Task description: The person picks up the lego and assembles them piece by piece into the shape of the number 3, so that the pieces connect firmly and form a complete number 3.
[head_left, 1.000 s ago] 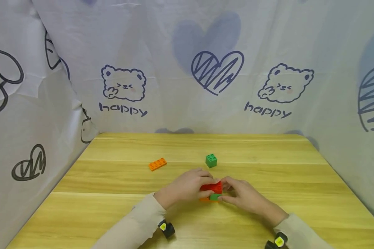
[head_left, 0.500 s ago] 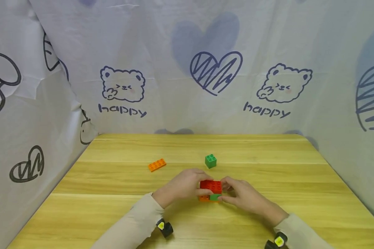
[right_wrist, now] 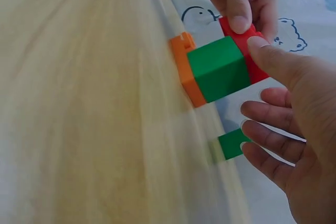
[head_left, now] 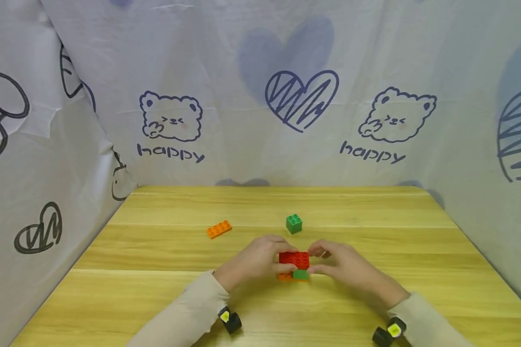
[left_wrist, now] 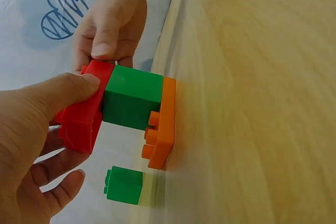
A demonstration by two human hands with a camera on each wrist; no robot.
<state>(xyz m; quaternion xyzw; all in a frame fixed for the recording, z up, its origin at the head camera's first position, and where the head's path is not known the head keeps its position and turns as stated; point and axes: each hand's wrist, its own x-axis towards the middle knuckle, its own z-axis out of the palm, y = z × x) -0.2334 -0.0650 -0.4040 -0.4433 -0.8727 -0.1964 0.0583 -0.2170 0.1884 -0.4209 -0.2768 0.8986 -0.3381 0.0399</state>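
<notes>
Near the middle of the table stands a stack of toy building bricks: a red brick (head_left: 302,260) on top, a green block (left_wrist: 134,95) beneath its right part, and an orange plate (left_wrist: 167,124) at the bottom. Several orange studs show bare on the plate's left part. My left hand (head_left: 258,259) pinches the red brick from the left, thumb on its near side and fingers on the far side. At the stack's right end, my right hand (head_left: 347,264) has loosely spread fingers; its thumb tip (right_wrist: 257,43) overlaps the red brick in the right wrist view.
Behind the stack stands a separate green block (head_left: 294,224) with studs up. Further left lies another orange plate (head_left: 219,229). The wooden table (head_left: 156,299) is bordered at the back and sides by white printed cloth (head_left: 234,159).
My right hand has shifted slightly right, its fingers loosening from the stack's right end. My left hand keeps its pinch on the red brick, and the stack stays in place.
</notes>
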